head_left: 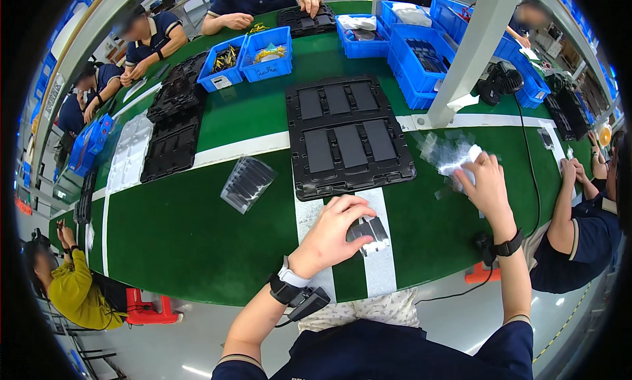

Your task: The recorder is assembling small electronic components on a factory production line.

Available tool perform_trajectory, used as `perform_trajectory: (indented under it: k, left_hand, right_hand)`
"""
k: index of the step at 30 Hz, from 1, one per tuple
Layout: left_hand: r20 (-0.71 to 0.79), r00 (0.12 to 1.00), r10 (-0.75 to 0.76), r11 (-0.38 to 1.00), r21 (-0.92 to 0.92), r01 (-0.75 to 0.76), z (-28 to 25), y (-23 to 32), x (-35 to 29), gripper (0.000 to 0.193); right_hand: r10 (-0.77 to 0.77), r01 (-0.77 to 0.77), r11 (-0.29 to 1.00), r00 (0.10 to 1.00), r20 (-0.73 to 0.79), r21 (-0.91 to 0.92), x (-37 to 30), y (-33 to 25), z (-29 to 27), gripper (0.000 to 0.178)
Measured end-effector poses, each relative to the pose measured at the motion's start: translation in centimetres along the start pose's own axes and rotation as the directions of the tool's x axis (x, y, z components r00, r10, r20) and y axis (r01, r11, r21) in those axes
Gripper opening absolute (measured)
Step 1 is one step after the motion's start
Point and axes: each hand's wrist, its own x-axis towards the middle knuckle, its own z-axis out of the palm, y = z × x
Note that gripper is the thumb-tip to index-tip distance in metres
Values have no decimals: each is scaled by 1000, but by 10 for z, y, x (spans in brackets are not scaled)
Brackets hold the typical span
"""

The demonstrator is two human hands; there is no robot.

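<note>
At the table's near edge my left hand [334, 234] is closed, thumb and fingers at the edge of a small black-striped sheet [370, 236] over a white strip. To the right, my right hand [486, 182] pinches at whitish clear film on a loose pile of clear film pieces [440, 153]; the exact piece between the fingertips is hard to make out. Ahead of my left hand lies a black tray [296, 126] with several flat dark rectangular panels [352, 145] in its slots. A clear sheet with black strips [247, 184] rests left of the tray.
Blue bins [266, 62] with small parts stand beyond the tray, more blue bins [415, 64] at far right. Black trays [172, 143] stack at left beside a white tray [130, 149]. A metal post [469, 57] rises near a small black fan [500, 83]. Co-workers sit around the table.
</note>
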Motion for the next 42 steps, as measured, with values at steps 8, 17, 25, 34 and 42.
perform_trajectory:
  k: [8, 17, 25, 34, 42]
  left_hand:
    - [91, 984, -154, 985, 91, 146, -7, -8, -10, 22]
    - [214, 964, -159, 981, 147, 129, -8, -3, -6, 21]
    - [125, 981, -147, 988, -27, 151, -6, -3, -3, 14]
    - [-5, 874, -487, 443, -863, 241, -24, -11, -3, 58]
    - [-193, 891, -412, 606, -788, 110, -17, -5, 1, 18]
  right_hand:
    - [-371, 347, 828, 928, -34, 440, 98, -120, -11, 7]
    - [-189, 17, 616, 974, 127, 788, 182, -182, 89, 24]
    - [-107, 115, 590, 992, -64, 799, 182, -184, 95, 34]
    - [-417, 470, 517, 868, -269, 716, 129, -167, 4, 23]
    - [-502, 420, 622, 861, -74, 661, -1, -132, -29, 52]
